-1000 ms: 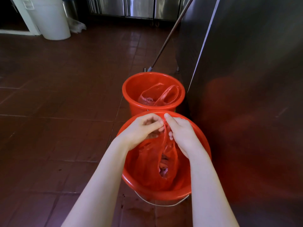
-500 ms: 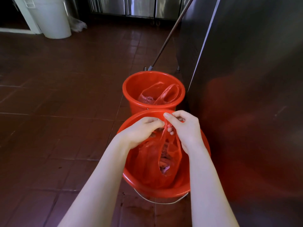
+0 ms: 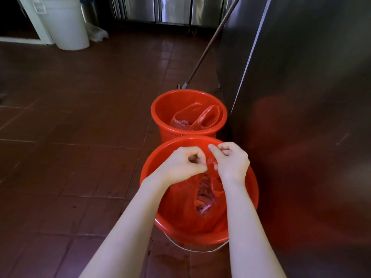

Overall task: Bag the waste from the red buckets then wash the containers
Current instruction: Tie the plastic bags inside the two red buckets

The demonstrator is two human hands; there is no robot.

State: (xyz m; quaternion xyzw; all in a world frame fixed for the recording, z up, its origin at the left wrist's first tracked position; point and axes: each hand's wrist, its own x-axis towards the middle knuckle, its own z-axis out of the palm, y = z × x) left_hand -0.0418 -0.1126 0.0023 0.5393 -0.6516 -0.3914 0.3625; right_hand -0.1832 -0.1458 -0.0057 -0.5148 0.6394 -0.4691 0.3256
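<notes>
step: tying the bag, I judge | left hand [image 3: 184, 165]: fingers curled, pinching a handle | right hand [image 3: 230, 163]: pinching handle too | bag [image 3: 186, 209]: in near bucket [image 3: 200, 240], straight below fingers, handles rising between both hands, equally near

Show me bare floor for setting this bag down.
Bare tiled floor lies left of the near bucket and far bucket, back to the white bin. Right is crowded: both stand close beside the steel cabinet, mop handle behind.
</notes>
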